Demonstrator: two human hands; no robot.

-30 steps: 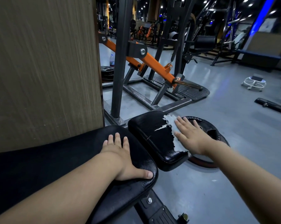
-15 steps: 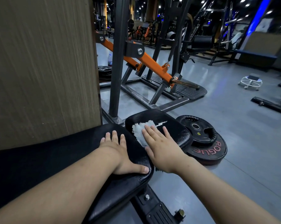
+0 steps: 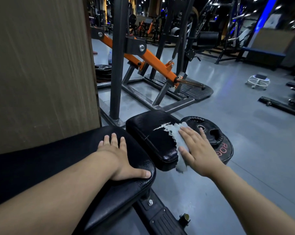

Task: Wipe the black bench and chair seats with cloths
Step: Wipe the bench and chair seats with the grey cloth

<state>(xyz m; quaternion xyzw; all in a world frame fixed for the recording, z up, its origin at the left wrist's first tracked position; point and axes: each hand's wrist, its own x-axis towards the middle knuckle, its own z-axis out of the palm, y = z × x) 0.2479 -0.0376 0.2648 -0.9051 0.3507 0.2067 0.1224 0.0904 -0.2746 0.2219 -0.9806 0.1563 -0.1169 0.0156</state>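
Cloth (image 3: 178, 141), a ragged grey-white one, was lying on the right edge of the small black seat pad (image 3: 150, 138), with its lower end hanging off the near corner. Right hand (image 3: 200, 150) was pressing flat on it, fingers straight and spread, not gripping. Left hand (image 3: 120, 155) was resting palm down on the long black bench surface (image 3: 67, 160) just beside the pad, fingers relaxed, thumb out along the rounded end, holding nothing. Black weight plates (image 3: 209, 122) sat stacked on the grey floor (image 3: 253, 158) right behind the right hand, orange machine arm (image 3: 153, 61) further back
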